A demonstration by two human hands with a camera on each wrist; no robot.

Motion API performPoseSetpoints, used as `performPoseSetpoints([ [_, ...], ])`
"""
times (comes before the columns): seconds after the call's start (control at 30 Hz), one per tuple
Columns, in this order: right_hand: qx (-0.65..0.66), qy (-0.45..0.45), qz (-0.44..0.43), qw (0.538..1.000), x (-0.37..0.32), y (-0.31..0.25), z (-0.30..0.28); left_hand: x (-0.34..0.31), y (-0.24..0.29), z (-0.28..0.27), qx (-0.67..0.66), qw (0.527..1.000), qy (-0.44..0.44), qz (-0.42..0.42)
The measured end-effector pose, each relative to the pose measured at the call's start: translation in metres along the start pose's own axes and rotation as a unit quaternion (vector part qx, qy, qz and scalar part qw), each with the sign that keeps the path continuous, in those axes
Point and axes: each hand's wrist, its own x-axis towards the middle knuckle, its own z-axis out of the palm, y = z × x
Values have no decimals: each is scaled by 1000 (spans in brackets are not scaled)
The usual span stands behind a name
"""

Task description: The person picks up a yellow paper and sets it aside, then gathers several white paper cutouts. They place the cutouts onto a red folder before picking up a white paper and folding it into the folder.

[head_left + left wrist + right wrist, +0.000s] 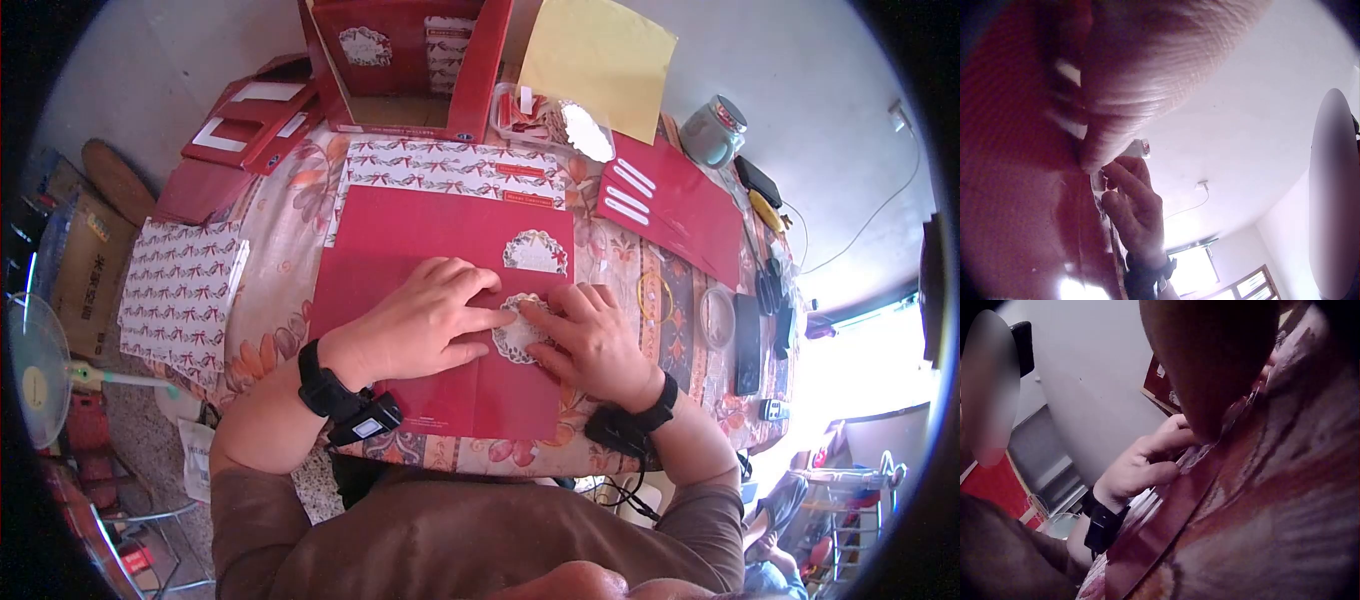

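Observation:
A round white sticker with a floral wreath border point(512, 345) lies on a red cardboard sheet point(450, 405) in front of me. My left hand point(420, 318) reaches over the sheet from the left, its forefinger extended onto the sticker. From the other side my right hand point(600, 345) presses on the sticker's right part with its fingertips and thumb, covering that part. A similar floral sticker point(535, 252) shows on another red sheet point(420, 225) just beyond. In the left wrist view, the right hand point(1138, 209) is close beside the left fingertips.
White ribbon-patterned sheets point(430, 165) lie behind, with another stack point(185, 295) at the left. A red box point(400, 60) stands at the back beside a plastic tub point(515, 115). To the right are a red panel point(680, 215), yellow tape ring point(655, 297) and jar point(712, 132).

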Motion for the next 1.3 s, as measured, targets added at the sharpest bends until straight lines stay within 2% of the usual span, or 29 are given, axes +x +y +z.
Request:
performPoseSetpoints([
  [0.43, 14, 4, 37, 999, 2, -13, 1, 1, 2, -2, 8, 999, 34, -13],
  [0.53, 52, 21, 37, 998, 1, -7, 4, 1, 1, -3, 16, 999, 30, -9],
  [0.6, 139, 79, 75, 984, -3, 1, 10, 2, 1, -2, 12, 999, 27, -18],
  [0.7, 184, 68, 107, 975, -8, 9, 6, 2, 0, -2, 3, 999, 26, -32],
  [0.93, 128, 51, 106, 985, -7, 8, -11, 1, -3, -5, 16, 998, 46, -47],
  [1.0, 106, -7, 96, 990, -6, 5, -15, 0, -4, -6, 42, 996, 59, -58],
  [1.1, 125, 16, 47, 991, -7, 7, -9, -2, -4, -3, 77, 991, 75, -82],
  [1.3, 97, 25, 59, 993, -6, 5, 1, 0, -3, -8, 69, 991, 50, -100],
])
